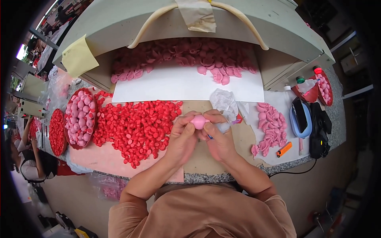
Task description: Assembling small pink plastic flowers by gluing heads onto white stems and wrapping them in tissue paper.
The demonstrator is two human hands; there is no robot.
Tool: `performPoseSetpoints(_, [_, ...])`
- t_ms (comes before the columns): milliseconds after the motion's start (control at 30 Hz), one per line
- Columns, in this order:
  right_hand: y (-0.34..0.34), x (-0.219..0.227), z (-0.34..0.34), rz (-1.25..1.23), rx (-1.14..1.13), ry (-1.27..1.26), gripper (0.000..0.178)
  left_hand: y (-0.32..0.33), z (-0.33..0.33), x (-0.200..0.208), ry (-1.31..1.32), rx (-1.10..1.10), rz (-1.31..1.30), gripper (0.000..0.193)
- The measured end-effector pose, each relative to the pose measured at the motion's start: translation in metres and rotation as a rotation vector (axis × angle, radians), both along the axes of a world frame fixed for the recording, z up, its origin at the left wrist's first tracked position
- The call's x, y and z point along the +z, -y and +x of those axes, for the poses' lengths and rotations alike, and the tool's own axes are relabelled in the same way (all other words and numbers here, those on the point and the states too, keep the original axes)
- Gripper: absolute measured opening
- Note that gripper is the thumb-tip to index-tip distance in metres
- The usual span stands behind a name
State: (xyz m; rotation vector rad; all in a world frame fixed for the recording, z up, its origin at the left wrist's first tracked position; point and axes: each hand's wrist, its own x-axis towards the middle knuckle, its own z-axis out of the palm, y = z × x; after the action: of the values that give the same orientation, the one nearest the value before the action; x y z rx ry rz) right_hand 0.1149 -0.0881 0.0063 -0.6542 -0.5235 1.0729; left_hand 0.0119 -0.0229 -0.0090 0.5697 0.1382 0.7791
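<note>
Over the middle of the bench, my left hand (179, 139) and my right hand (219, 141) meet around a small round pink ball (199, 122). Thumbs and fingertips of both hands close on it from either side. A small blue bit (210, 137) shows by the right fingers; I cannot tell what it is. To the left spreads a wide heap of small red rounded pieces (135, 125). Just beyond the right hand lies a crumpled white cloth or tissue (223, 104). Curled pink pieces (272, 127) sit in a pile at the right.
A grey hooded box (234, 25) stands ahead, with pink pieces (178, 53) on its white floor sheet (174, 85). At left are a red basket of pink balls (80, 118) and one of red pieces (57, 133). An orange cutter (284, 149) and a phone (299, 115) lie right.
</note>
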Motion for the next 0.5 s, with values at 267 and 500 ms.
performPoseSetpoints(267, [-0.002, 0.012, 0.020, -0.170, -0.075, 0.507, 0.031, -0.015, -0.004, 0.007, -0.223, 0.215, 0.395, 0.027])
performPoseSetpoints(500, [-0.001, 0.021, 0.025, -0.138, -0.082, 0.924, 0.033, -0.017, -0.010, 0.018, -0.404, 0.205, 0.437, 0.040])
